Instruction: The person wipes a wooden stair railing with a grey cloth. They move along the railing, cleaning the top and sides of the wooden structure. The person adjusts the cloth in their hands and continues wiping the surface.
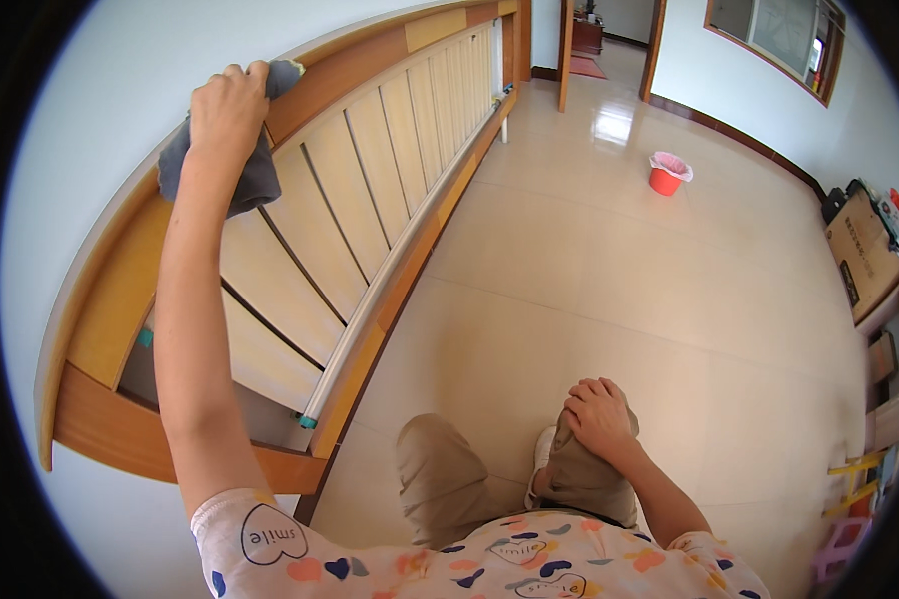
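Note:
With the arm stretched forward, my left hand (230,105) grips a dark grey cloth (253,183) on the wooden frame (352,71) around a radiator. Parts of the cloth stick out on both sides of the hand and hang over the frame's inner edge. Inside the frame are the radiator's cream panels (328,195), with a pale pipe (367,299) along their lower edge. My right hand (598,412) rests on my right knee, holding nothing, its fingers together over the trouser cloth.
A red bin (666,180) with a pale liner stands on the tiled floor (569,284). At the right are a cardboard box (861,254), a yellow rack (858,487) and a pink plastic stool (843,546). A doorway (565,56) lies at the far end.

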`<state>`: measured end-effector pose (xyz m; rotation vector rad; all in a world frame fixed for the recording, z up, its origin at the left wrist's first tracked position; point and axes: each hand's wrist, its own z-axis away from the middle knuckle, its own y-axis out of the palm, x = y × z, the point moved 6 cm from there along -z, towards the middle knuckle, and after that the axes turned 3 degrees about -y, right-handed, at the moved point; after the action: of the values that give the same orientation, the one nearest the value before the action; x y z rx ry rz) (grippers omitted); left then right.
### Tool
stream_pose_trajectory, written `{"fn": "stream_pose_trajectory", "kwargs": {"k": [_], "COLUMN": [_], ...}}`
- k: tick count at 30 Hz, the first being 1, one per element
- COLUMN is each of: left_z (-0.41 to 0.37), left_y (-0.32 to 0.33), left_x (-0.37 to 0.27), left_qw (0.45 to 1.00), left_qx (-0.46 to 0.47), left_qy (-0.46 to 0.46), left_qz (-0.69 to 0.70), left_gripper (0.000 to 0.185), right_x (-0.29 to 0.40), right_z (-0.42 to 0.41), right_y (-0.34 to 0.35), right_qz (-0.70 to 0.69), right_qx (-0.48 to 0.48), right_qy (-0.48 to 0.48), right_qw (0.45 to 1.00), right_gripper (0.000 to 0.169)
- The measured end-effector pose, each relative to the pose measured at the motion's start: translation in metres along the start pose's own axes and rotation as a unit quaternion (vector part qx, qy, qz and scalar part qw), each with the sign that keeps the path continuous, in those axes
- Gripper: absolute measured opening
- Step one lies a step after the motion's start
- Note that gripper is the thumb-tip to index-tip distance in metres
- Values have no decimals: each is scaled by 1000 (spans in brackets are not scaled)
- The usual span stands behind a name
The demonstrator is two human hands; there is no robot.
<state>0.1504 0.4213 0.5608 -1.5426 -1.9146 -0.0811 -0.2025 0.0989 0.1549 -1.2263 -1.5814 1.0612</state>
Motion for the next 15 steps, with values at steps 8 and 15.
{"fn": "stream_pose_trajectory", "kwargs": {"k": [8,15], "left_z": [27,78], "left_y": [-19,-77], "left_x": [8,54], "left_qw": [999,1000], "left_qx": [-41,-3], "left_qy": [23,0], "left_qz": [-23,5], "left_gripper": [27,36], "right_x": [12,10], "right_z": [25,45], "right_y": [-7,-16], "right_qz": [17,37], "right_qx": [-4,-64], "right_qy": [62,71], "right_qw": [998,995], "right_gripper": [12,11]}}
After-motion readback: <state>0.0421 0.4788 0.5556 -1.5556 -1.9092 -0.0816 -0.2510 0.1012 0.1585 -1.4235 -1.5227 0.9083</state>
